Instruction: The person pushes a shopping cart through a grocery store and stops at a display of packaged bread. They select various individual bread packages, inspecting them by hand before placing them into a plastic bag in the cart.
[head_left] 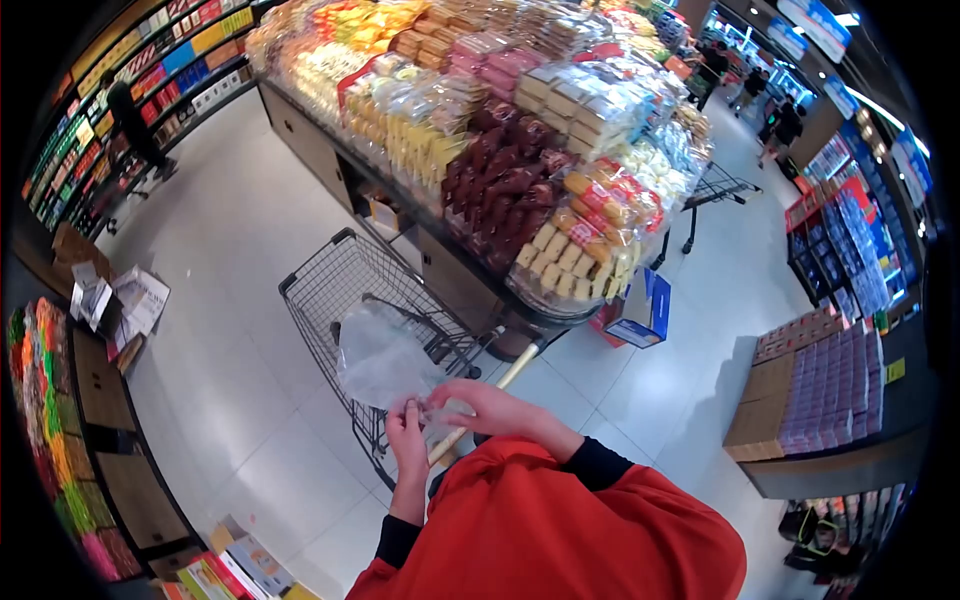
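Observation:
A clear plastic bag point(378, 350) hangs from my two hands over the shopping cart point(325, 285). My left hand point(407, 435) pinches the bag's near edge between thumb and fingers. Close beside it, my right hand point(485, 405) has its fingers curled at the bag's gathered end. The cart's pale yellow handle point(515, 368) runs beneath my wrists, and part of it is hidden by my arms. Through the bag I cannot make out any contents.
A large display of wrapped snacks point(500, 170) stands just beyond the cart. Stacked cartons point(815, 390) are at the right, a candy bin point(55, 430) at the left. Another cart point(715, 190) stands behind the display. A person point(135, 120) is by the far-left shelves, others down the aisle.

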